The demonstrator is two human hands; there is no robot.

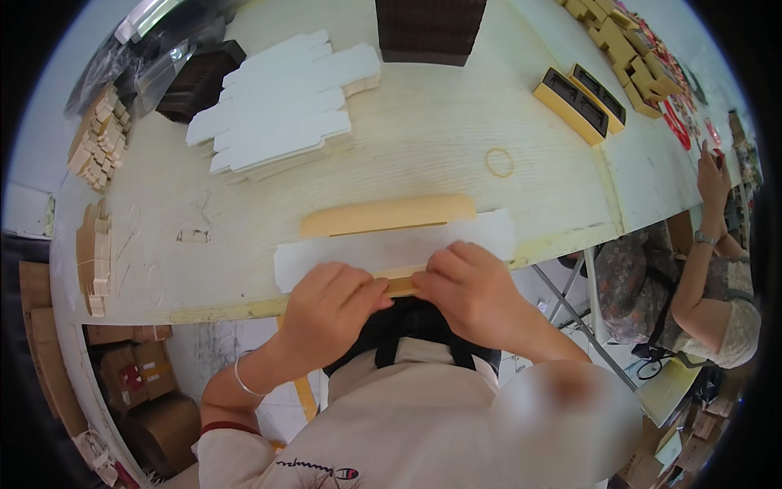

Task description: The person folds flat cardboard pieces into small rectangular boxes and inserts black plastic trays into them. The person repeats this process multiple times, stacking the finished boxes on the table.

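A flat white and tan cardboard box blank (391, 232) lies across the near edge of the pale wooden table (423, 138). My left hand (330, 306) and my right hand (468, 285) press side by side on its near flap, fingers curled over the tan edge. Both thumbs meet near the middle of the fold. A silver bangle circles my left wrist.
A stack of flat white box blanks (281, 102) lies at the far left, with dark trays (199, 77) behind. Yellow boxes with dark inserts (580, 98) and a rubber band (499, 161) lie to the right. Another person (709, 269) works at right. Cartons stand on the floor at left.
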